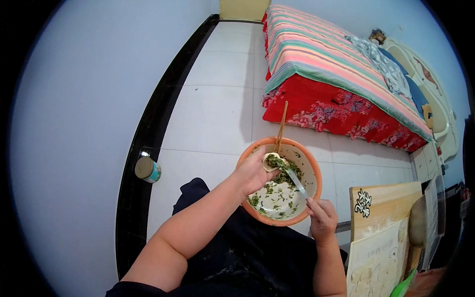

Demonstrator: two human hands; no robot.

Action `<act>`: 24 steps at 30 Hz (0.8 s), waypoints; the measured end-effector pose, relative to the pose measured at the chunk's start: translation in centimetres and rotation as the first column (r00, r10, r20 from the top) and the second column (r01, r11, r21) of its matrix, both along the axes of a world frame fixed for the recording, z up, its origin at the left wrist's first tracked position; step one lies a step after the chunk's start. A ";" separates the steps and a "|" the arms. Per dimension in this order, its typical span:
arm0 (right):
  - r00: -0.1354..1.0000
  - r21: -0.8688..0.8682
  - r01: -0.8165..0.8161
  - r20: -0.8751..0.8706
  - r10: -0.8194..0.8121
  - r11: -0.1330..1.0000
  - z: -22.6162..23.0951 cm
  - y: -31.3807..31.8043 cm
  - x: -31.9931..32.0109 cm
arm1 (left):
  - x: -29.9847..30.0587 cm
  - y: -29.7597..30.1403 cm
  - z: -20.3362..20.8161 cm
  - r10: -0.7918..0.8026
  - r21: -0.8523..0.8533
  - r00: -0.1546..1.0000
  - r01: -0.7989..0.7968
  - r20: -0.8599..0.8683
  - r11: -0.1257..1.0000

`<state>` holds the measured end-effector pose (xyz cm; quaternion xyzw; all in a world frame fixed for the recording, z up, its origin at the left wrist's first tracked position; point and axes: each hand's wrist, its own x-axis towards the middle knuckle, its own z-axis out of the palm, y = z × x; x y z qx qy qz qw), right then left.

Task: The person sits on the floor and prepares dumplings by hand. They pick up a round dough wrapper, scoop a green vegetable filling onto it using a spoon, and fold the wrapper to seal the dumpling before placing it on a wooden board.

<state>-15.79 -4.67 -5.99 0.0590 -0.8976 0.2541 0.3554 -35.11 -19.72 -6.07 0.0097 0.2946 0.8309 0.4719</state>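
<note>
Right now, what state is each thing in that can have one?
Left hand: holding the dough wrapper
Dough wrapper: unfolded, chopped green filling on it
Right hand: gripping the flat-bladed spreader
Flat-bladed spreader: tip pointing toward the wrapper
Orange-rimmed basin: uncovered, more filling inside
Chopsticks: leaning over the basin's far rim
Jar: upright, lid on
Striped bedspread: spread over the bed

2 hands point(253, 174) point(323, 218), 1 wrapper point(270, 169), 1 spreader point(297, 182), 1 basin point(318, 174), 2 chopsticks point(282, 126)

Lidded jar point(148, 170) on tiled floor point(210, 111)
</note>
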 end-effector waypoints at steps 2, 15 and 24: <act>1.000 -0.266 0.025 -0.011 -0.029 0.964 -0.4 0.2 0.3 | 0.4 0.0 0.4 0.040 -0.029 0.999 -0.039 0.022 0.999; 0.978 -0.983 -0.121 -0.142 0.153 -0.136 -1.3 4.5 -0.2 | 1.6 0.3 -0.3 -0.345 -0.095 0.937 0.339 -0.060 0.936; 0.969 -0.985 -0.084 -0.116 0.219 -0.149 -1.2 5.3 0.2 | 2.0 -0.1 0.6 -0.382 -0.089 0.923 0.377 -0.050 0.922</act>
